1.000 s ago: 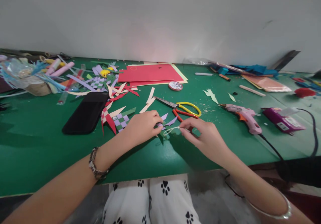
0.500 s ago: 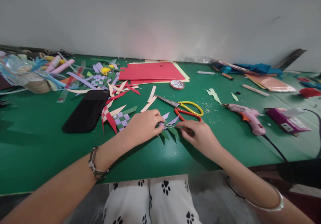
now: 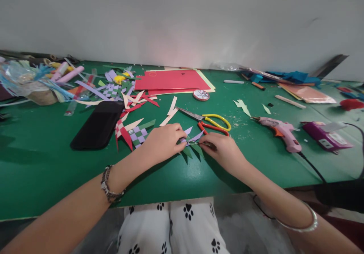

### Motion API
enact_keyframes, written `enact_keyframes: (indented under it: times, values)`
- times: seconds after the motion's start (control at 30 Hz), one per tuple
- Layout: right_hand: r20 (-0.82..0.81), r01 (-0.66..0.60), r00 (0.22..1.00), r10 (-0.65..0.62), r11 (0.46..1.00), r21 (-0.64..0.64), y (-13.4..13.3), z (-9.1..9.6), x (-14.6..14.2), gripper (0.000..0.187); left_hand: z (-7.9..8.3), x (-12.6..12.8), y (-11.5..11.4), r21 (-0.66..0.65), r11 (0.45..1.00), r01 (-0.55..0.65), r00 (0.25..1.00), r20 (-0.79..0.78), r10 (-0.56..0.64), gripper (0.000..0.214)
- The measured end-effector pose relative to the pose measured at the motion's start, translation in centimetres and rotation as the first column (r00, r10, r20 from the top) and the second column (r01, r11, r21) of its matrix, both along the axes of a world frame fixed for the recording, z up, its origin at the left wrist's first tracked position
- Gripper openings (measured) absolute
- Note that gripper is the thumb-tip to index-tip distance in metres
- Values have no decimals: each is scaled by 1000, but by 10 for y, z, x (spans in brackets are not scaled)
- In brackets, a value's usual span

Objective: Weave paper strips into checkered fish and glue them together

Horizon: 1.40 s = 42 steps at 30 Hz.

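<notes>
My left hand is closed on a small woven paper piece with purple and green pointed strips, partly hidden under the fingers. A thin pale string runs from this piece to my right hand, which pinches its end. Left of my left hand lies a purple-and-green checkered paper fish with a round eye. Beside it is a red-and-cream woven paper piece. Scissors with yellow and red handles lie just beyond my hands, next to two cream paper strips.
A black phone lies at left, near heaped paper strips. Red paper sheets and a round tin are at the back. A pink glue gun and a purple power adapter with cords occupy the right.
My right hand has shifted slightly left toward the woven piece, its fingers closer together on the string. My left hand stays nearly still.
</notes>
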State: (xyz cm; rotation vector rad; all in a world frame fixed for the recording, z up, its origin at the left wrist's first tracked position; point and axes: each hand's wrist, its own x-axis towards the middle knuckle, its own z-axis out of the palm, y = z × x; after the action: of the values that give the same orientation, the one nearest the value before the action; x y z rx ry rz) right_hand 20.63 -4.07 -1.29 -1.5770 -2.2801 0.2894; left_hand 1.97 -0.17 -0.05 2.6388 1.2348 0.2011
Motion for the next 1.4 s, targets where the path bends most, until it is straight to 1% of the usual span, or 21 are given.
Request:
enact_keyframes:
  times: [0.1,0.23,0.33,0.4,0.5,0.63,0.93,1.13,1.4]
  values:
    - [6,-11,1000,11,1000,23,1,0,0,9,0,0,0,2,1000,1,1000,5,-1,26]
    - [54,-44,998,41,997,65,1,1,-1,12,-1,0,0,23,1000,4,1000,7,-4,25]
    - [68,-76,995,72,995,61,2,-1,-2,15,-3,-1,1,36,999,9,1000,5,-9,25]
    - [63,-102,993,98,992,68,3,-2,-2,17,-3,-1,1,38,999,12,1000,2,-12,25]
    - [39,-128,992,124,985,117,3,-4,-2,17,-3,-1,0,36,999,10,1000,-6,-10,25]
    - [-21,-131,990,136,978,165,5,-5,-2,13,-2,-1,1,34,999,16,1000,-14,-15,25]
    - [-82,-108,989,123,981,163,7,-4,-4,8,0,1,0,30,999,16,1000,-18,-15,25]
    - [-88,-70,993,79,992,104,7,-2,-7,7,-1,0,0,35,999,24,1000,-20,-23,25]
    - [-167,-42,984,54,996,75,5,2,-12,9,0,0,0,49,999,24,1000,-17,-24,23]
